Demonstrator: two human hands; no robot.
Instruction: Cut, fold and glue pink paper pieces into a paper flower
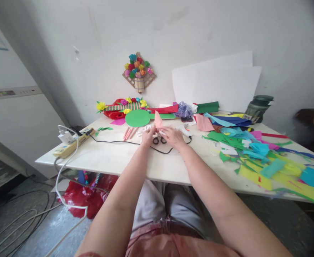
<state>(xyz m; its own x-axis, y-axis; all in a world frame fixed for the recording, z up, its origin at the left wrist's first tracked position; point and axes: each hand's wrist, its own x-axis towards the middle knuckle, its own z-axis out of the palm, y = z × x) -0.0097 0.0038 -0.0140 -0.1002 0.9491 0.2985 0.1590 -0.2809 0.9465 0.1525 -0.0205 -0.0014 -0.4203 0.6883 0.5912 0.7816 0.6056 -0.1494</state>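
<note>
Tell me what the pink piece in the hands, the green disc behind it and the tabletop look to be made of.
Pink piece: thin matte sheet, likely craft paper or foam; it stands stiffly in a point between the left hand and right hand.
Green disc: flat, matte, cleanly cut, probably the same kind of sheet.
Tabletop: smooth white slab with a faint sheen, perhaps laminate or stone; I cannot tell which.

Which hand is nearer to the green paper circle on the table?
Left. The left hand sits just below and right of the green paper circle, close to its edge. The right hand lies farther right, past the pink paper piece.
</note>
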